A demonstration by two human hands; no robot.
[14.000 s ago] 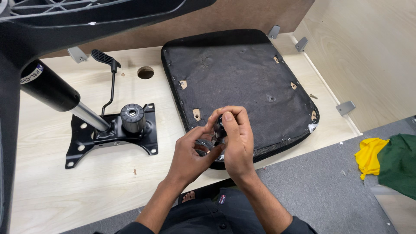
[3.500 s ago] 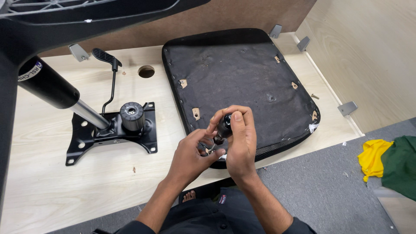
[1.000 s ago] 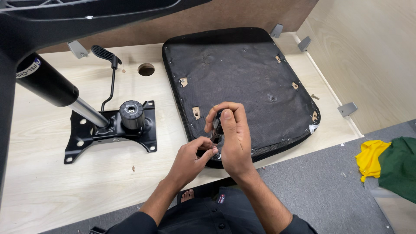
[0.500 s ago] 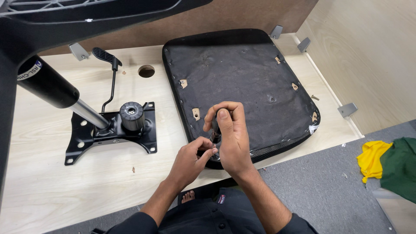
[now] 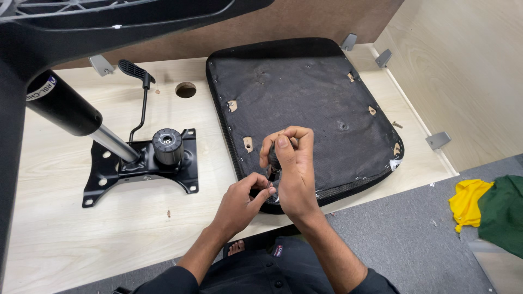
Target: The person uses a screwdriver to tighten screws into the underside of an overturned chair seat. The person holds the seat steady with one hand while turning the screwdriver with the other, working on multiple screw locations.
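Head view: right hand (image 5: 291, 174) is closed around a small black part (image 5: 273, 163), fingers curled over its top; left hand (image 5: 243, 198) pinches its lower end from below. The part sits between both hands, above the near edge of the seat cushion (image 5: 305, 103). Mostly hidden, probably a hard plastic or metal fitting: light, rigid, best held by fingertips at its ends. The cushion lies underside up, with rough black fabric, soft, rounded corners and small cut-outs showing wood. To its left is a black steel mechanism plate (image 5: 141, 166), stiff and heavy, with a glossy gas cylinder (image 5: 71, 111) and a thin lever (image 5: 139, 95). Pale wood-grain table (image 5: 81, 234).
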